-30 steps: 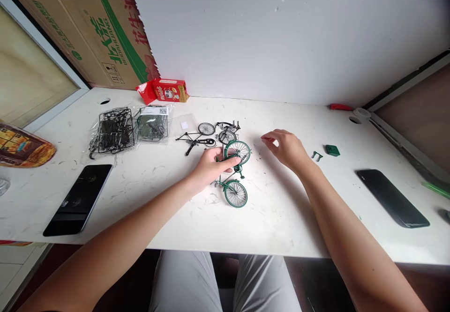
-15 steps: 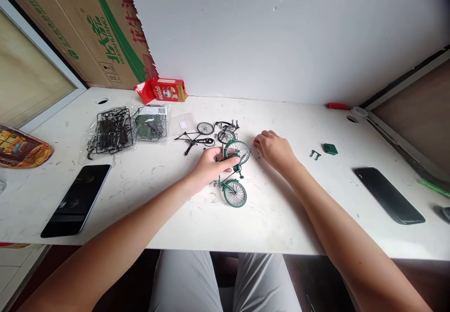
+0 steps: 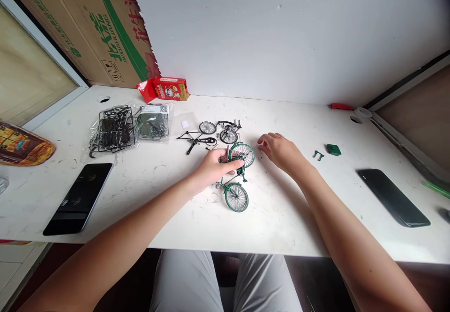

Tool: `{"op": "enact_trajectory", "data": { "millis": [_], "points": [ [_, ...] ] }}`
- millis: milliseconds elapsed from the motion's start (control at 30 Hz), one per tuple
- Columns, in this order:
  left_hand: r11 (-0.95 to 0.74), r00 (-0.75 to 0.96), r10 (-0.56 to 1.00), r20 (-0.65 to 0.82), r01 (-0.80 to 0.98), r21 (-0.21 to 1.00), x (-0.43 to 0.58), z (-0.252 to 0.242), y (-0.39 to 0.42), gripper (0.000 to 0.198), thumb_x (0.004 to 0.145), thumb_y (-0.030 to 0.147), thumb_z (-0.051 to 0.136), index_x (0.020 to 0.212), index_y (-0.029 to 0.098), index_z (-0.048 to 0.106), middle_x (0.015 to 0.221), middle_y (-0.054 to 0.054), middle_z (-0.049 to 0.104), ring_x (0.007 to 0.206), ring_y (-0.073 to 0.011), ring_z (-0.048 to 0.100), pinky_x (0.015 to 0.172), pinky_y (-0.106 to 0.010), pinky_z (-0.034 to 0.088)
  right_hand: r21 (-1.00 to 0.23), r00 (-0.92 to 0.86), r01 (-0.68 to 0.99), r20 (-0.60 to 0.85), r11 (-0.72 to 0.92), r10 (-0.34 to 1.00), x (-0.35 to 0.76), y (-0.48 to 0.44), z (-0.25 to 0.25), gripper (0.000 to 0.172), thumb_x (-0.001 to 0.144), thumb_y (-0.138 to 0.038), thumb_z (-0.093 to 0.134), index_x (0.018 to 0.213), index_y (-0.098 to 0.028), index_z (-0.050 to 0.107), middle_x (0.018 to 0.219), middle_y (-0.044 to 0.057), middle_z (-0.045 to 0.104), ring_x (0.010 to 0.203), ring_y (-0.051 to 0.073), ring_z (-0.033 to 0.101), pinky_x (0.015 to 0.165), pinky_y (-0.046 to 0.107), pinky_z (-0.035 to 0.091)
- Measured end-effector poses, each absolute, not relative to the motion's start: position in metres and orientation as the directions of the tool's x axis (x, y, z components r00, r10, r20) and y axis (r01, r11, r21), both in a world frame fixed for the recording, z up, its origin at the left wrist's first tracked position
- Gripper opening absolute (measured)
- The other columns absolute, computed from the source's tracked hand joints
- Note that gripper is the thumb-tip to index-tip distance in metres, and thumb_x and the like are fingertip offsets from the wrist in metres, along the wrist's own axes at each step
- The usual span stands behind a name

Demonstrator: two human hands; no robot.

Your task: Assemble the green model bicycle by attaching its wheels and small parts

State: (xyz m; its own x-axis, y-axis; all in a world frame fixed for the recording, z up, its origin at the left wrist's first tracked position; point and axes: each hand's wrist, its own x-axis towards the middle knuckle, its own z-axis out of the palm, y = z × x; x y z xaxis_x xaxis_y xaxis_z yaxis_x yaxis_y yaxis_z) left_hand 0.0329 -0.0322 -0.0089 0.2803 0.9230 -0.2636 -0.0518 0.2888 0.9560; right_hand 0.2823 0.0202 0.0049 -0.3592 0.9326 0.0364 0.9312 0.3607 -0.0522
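A small green model bicycle [image 3: 236,181] lies on the white table [image 3: 140,199]. My left hand [image 3: 213,167] is closed on its frame beside the upper wheel [image 3: 242,154]. My right hand [image 3: 281,151] hovers just right of that wheel, fingers curled in a pinch near tiny dark specks on the table; what it holds, if anything, is too small to see. Behind the bicycle lie a black bicycle frame [image 3: 195,139] and loose black wheels [image 3: 207,127].
Bagged sprues of black parts [image 3: 112,128] and green parts [image 3: 152,122] lie at the left. Phones rest at front left [image 3: 78,197] and right [image 3: 393,196]. A small green block [image 3: 333,150] and clip [image 3: 318,155] sit right; a red carton [image 3: 168,89] by the wall.
My right hand drew in leftward toward the bicycle's upper wheel and its fingers curled. My left hand kept its hold on the bicycle.
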Motion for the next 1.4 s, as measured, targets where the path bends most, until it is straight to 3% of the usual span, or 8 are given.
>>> {"op": "enact_trajectory", "data": {
  "millis": [133, 267, 400, 533, 1200, 1400],
  "points": [
    [0.293, 0.287, 0.919, -0.271, -0.035, 0.956, 0.032, -0.009, -0.032, 0.034, 0.080, 0.035, 0.088, 0.104, 0.013, 0.077, 0.098, -0.008, 0.073, 0.076, -0.0142, 0.070, 0.076, -0.030, 0.059, -0.021, -0.358, 0.933, 0.016, 0.358, 0.934, 0.279, 0.020, 0.004, 0.024, 0.107, -0.023, 0.042, 0.106, -0.019, 0.067, 0.109, 0.013, 0.071, 0.099, 0.026, 0.064, 0.063, 0.032, 0.039],
    [0.288, 0.309, 0.914, -0.263, -0.037, 0.957, 0.031, -0.010, -0.032, 0.034, 0.080, 0.037, 0.089, 0.103, 0.014, 0.077, 0.098, -0.007, 0.075, 0.076, -0.0142, 0.071, 0.077, -0.030, 0.059, 0.008, -0.319, 0.948, -0.024, 0.319, 0.948, 0.277, 0.019, -0.002, 0.025, 0.107, -0.027, 0.040, 0.109, -0.016, 0.063, 0.108, 0.017, 0.071, 0.102, 0.029, 0.064, 0.065, 0.034, 0.040],
    [0.281, 0.321, 0.911, -0.258, -0.026, 0.959, 0.030, -0.012, -0.031, 0.033, 0.080, 0.038, 0.088, 0.101, 0.015, 0.077, 0.100, -0.007, 0.076, 0.077, -0.0144, 0.071, 0.078, -0.030, 0.058, -0.115, -0.325, 0.942, -0.096, 0.314, 0.941, 0.282, 0.019, 0.001, 0.019, 0.104, -0.027, 0.044, 0.103, -0.018, 0.061, 0.103, 0.013, 0.072, 0.091, 0.025, 0.065, 0.074, 0.035, 0.046],
    [0.287, 0.326, 0.908, -0.262, -0.031, 0.957, 0.031, -0.013, -0.031, 0.033, 0.080, 0.038, 0.089, 0.101, 0.015, 0.077, 0.098, -0.008, 0.077, 0.076, -0.0146, 0.070, 0.078, -0.031, 0.059, -0.204, -0.260, 0.954, -0.200, 0.220, 0.945, 0.288, 0.017, 0.011, 0.019, 0.102, -0.032, 0.047, 0.096, -0.021, 0.061, 0.099, 0.010, 0.072, 0.078, 0.021, 0.064, 0.069, 0.034, 0.046],
    [0.295, 0.332, 0.907, -0.260, -0.058, 0.954, 0.031, -0.009, -0.032, 0.028, 0.080, 0.030, 0.088, 0.100, 0.014, 0.078, 0.098, -0.008, 0.075, 0.079, -0.0144, 0.069, 0.079, -0.032, 0.060, -0.170, -0.250, 0.962, -0.247, 0.212, 0.936, 0.285, 0.011, 0.018, 0.010, 0.091, -0.023, 0.052, 0.081, -0.023, 0.051, 0.086, 0.006, 0.068, 0.065, 0.017, 0.054, 0.060, 0.033, 0.041],
    [0.298, 0.332, 0.903, -0.274, -0.024, 0.954, 0.031, -0.009, -0.031, 0.024, 0.083, 0.029, 0.086, 0.101, 0.014, 0.078, 0.099, -0.008, 0.076, 0.079, -0.0143, 0.070, 0.079, -0.031, 0.059, -0.111, -0.246, 0.968, -0.271, 0.223, 0.931, 0.280, 0.009, 0.018, 0.010, 0.093, -0.025, 0.052, 0.083, -0.023, 0.053, 0.087, 0.007, 0.068, 0.070, 0.020, 0.058, 0.063, 0.034, 0.041]
  ]
}}
